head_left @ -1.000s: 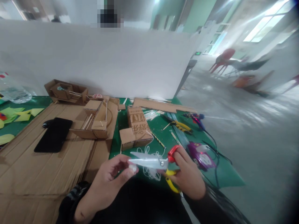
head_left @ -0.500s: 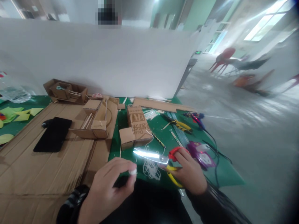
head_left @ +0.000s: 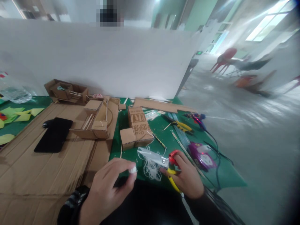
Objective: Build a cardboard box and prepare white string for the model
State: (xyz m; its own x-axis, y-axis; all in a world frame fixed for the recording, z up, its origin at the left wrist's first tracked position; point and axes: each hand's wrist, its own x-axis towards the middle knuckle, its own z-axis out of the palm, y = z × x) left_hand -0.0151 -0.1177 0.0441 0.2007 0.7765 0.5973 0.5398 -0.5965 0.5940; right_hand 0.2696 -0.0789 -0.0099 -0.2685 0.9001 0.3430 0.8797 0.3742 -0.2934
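Between its thumb and index finger, my left hand (head_left: 111, 186) pinches a small white piece (head_left: 132, 169). My right hand (head_left: 187, 175) is wrapped round the red and yellow handles of a pair of scissors (head_left: 154, 156), whose blades point left. Under and beside the blades lies a tangle of thin white string (head_left: 152, 168). Its loose end runs up to the printed cardboard box piece (head_left: 140, 125). Nothing touches the blades that I can make out.
A cardboard model (head_left: 100, 125) and a black tablet (head_left: 54, 135) rest on cardboard at left. Toward the right are yellow-black pliers (head_left: 184, 126), a purple packet (head_left: 202, 155), a glue gun (head_left: 195, 117) and cables on the green tabletop (head_left: 231, 178). A white panel (head_left: 105, 59) stands behind.
The scissors have shifted slightly right and their blades have lost the bright glare. My right hand has moved slightly left. My left hand has barely moved.
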